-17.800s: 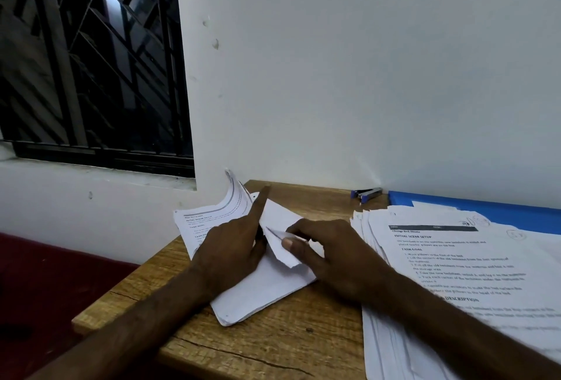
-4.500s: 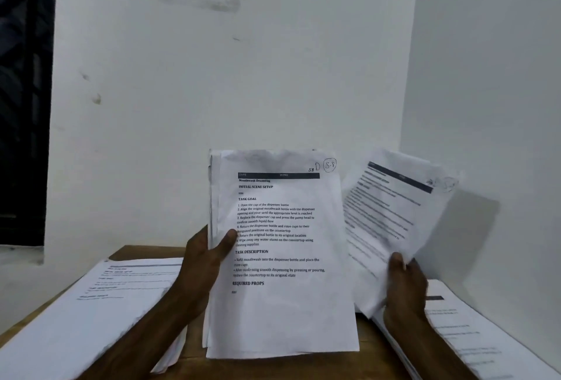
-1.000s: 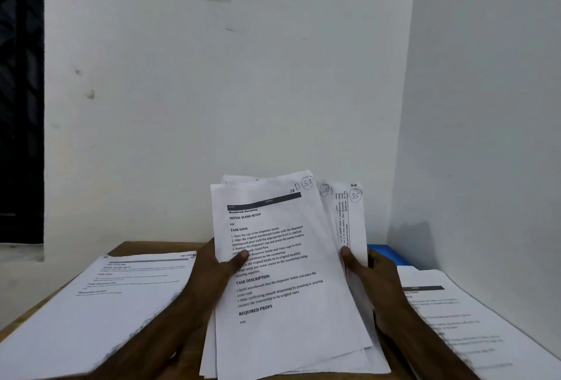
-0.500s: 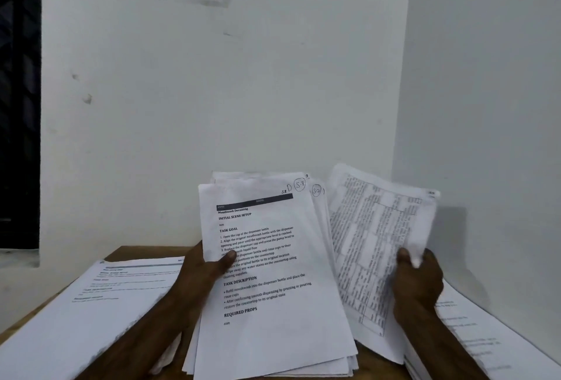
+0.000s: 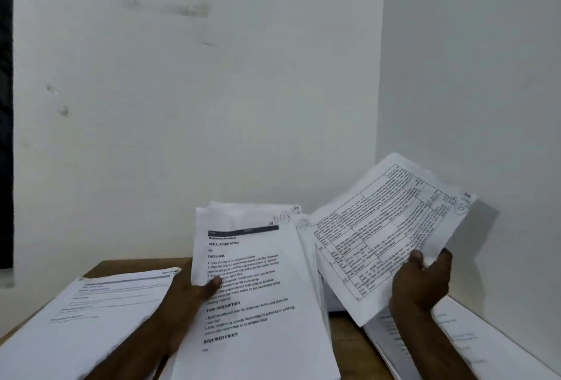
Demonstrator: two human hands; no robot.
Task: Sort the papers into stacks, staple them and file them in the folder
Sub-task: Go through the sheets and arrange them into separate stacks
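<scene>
Below — left stack (image 5: pixel 91 313), right stack (image 5: pixel 479 346) crowd table (image 5: pixel 346 337).

Wooden table (image 5: pixel 343 329), brown top showing at the far left corner and lower centre-right. White back wall (image 5: pixel 243 124) with a grey smudge (image 5: pixel 185 10) high up and small marks (image 5: pixel 63 111) at left; white side wall (image 5: pixel 473 76) adjoining at right. Dark window strip (image 5: pixel 5 106) along the left edge.

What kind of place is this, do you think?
Probably a plain home or small-office room: a wooden desk stands in a corner of bare white walls, and stacks of printed papers lie on it.
</scene>
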